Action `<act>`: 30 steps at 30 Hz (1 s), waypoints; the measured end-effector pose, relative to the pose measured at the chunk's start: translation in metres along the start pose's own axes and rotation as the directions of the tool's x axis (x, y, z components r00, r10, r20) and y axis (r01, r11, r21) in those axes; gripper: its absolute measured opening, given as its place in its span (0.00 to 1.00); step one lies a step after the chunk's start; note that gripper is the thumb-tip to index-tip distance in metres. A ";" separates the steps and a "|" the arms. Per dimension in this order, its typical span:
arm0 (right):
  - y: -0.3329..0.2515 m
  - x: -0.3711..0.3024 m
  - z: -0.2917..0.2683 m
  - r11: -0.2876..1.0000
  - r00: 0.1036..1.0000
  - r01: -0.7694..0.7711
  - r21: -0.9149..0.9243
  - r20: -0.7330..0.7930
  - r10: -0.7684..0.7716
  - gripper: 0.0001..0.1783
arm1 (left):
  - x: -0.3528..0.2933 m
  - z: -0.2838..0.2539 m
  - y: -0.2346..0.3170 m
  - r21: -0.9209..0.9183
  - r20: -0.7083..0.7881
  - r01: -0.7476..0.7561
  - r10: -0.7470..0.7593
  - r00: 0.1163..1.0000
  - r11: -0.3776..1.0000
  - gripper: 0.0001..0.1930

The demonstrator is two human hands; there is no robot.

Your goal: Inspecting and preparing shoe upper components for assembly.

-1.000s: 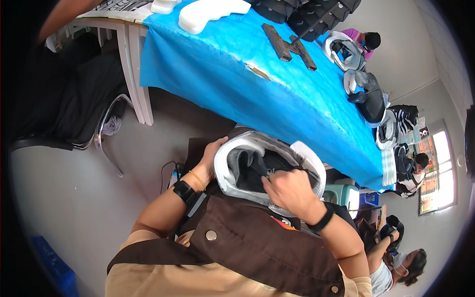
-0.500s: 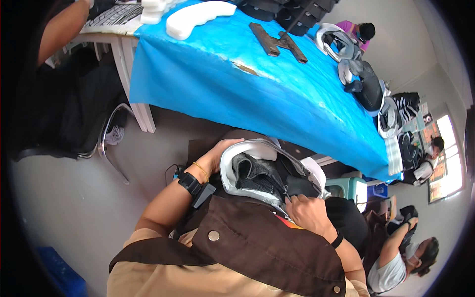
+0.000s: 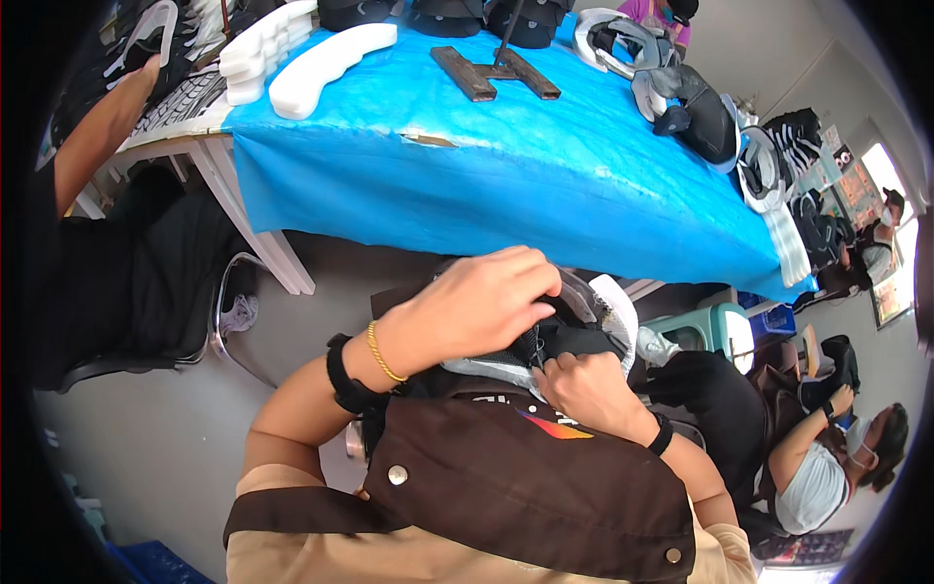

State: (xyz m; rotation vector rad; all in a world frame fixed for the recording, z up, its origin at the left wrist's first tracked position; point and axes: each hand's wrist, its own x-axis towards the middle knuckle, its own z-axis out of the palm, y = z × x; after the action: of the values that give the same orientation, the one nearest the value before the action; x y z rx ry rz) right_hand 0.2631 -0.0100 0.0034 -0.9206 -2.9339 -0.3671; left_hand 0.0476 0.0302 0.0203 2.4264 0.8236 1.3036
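Observation:
A black mesh fabric piece (image 3: 582, 338) with a thick white padded rim lies in my lap, its hollow facing up. Above its left part is my left hand (image 3: 477, 307), fingers curled in and thumb against them; anything they pinch is hidden. My right hand (image 3: 589, 389) pinches the near edge of the piece, close to what looks like a zipper. Much of the hollow is covered by my left hand. A brown apron (image 3: 516, 477) lies under both.
Ahead stands a table with a blue cover (image 3: 467, 204). It bears a curved white foam piece (image 3: 331, 68), an H-shaped metal stand (image 3: 496, 76) and several black padded pieces (image 3: 696, 117). A co-worker's arm (image 3: 107, 141) is at left; another seated person (image 3: 817, 467) works at right.
My left hand has let go of the white rim at the left and moved right, over the hollow. My right hand stays at the near edge, slightly further left. The view has shifted.

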 end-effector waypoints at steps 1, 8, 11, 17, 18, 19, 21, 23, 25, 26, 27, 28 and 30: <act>0.000 0.000 0.000 1.000 1.000 -0.008 0.006 -0.003 0.008 0.18 | 0.000 0.005 0.002 0.069 0.042 0.013 -0.016 0.999 0.998 0.10; 0.000 -0.005 0.004 1.000 0.999 -0.030 0.008 0.022 0.030 0.18 | -0.021 0.020 -0.026 0.197 0.253 0.050 -0.100 0.962 0.979 0.14; 0.000 -0.005 0.002 1.000 0.999 -0.013 0.005 0.033 0.013 0.14 | -0.024 0.014 -0.029 0.175 0.305 0.076 -0.128 0.944 0.982 0.13; -0.002 -0.006 -0.001 0.999 0.999 -0.026 0.023 0.048 0.025 0.09 | -0.027 0.005 -0.025 0.138 0.398 0.129 -0.174 0.900 0.982 0.10; -0.002 -0.007 0.001 0.999 0.998 -0.034 0.020 0.053 0.033 0.08 | -0.028 0.006 -0.024 0.105 0.361 0.185 -0.211 0.908 0.977 0.09; -0.001 -0.006 0.000 0.999 0.998 -0.044 0.014 0.055 0.044 0.08 | -0.028 0.006 -0.024 0.106 0.371 0.186 -0.213 0.904 0.977 0.09; -0.001 -0.005 -0.001 0.999 0.999 -0.024 0.022 0.037 0.024 0.08 | -0.028 0.008 -0.022 0.069 0.307 0.214 -0.225 0.925 0.974 0.08; -0.001 -0.005 0.002 0.999 0.997 -0.044 0.006 0.061 0.044 0.17 | -0.028 0.010 -0.023 0.052 0.280 0.181 -0.189 0.941 0.982 0.07; -0.001 -0.005 0.003 0.999 0.997 -0.048 0.011 0.064 0.048 0.17 | -0.029 0.011 -0.023 0.035 0.249 0.145 -0.149 0.957 0.989 0.06; -0.001 -0.005 0.002 0.999 0.996 -0.049 0.011 0.069 0.048 0.17 | -0.030 0.011 -0.023 0.062 0.236 0.125 -0.136 0.962 0.990 0.06; -0.002 -0.005 0.002 0.999 0.996 -0.052 0.013 0.068 0.051 0.17 | -0.031 0.011 -0.023 0.089 0.223 0.104 -0.122 0.967 0.991 0.05; -0.002 -0.005 0.001 0.998 0.996 -0.058 0.017 0.072 0.056 0.17 | -0.033 0.011 -0.023 0.091 0.226 0.102 -0.120 0.967 0.991 0.05; -0.002 -0.005 0.001 0.998 0.995 -0.065 0.020 0.073 0.063 0.17 | -0.036 0.012 -0.023 0.107 0.179 0.009 -0.028 0.983 0.994 0.05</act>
State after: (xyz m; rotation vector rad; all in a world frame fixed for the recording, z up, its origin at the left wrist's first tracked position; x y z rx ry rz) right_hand 0.2661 -0.0146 0.0015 -1.0432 -2.9577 -0.3029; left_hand 0.0333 0.0282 -0.0215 2.5658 0.8830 1.0389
